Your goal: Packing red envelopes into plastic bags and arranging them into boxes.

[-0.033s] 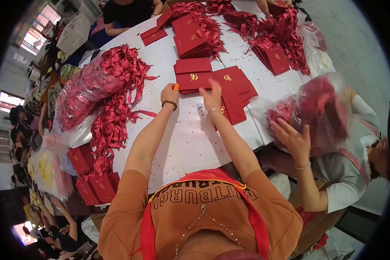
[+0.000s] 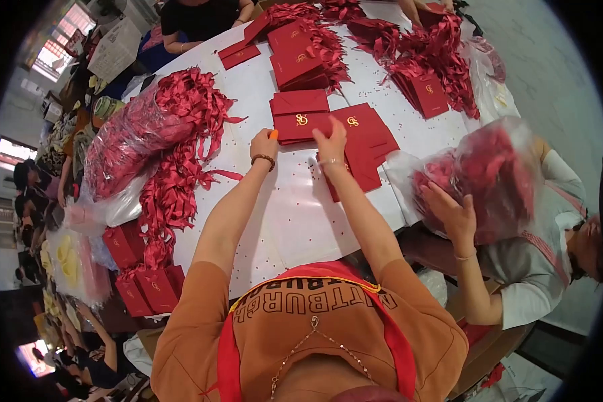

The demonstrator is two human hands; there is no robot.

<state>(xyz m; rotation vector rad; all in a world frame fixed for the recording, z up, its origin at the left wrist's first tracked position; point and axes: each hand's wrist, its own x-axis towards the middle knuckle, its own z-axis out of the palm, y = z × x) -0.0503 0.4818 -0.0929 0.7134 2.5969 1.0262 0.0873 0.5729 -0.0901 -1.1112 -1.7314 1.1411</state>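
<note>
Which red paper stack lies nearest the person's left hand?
The flat, rectangular red paper stack with a gold emblem, beside the left hand; the overlapping red paper pile to its right and the red paper stack beyond it lie farther off.

I see the white table (image 2: 288,214) open between the two forearms (image 2: 231,208), on the near side. Past the left hand (image 2: 264,144), a bare strip runs far, though the ribbon heap (image 2: 171,201) walls its left and loose ends poke in. Dead ahead, a folder stack (image 2: 300,120) blocks passage; spread red folders (image 2: 368,134) crowd the right hand (image 2: 331,141), and farther right a co-worker's bulky plastic bag (image 2: 496,174) bars the edge.
</note>
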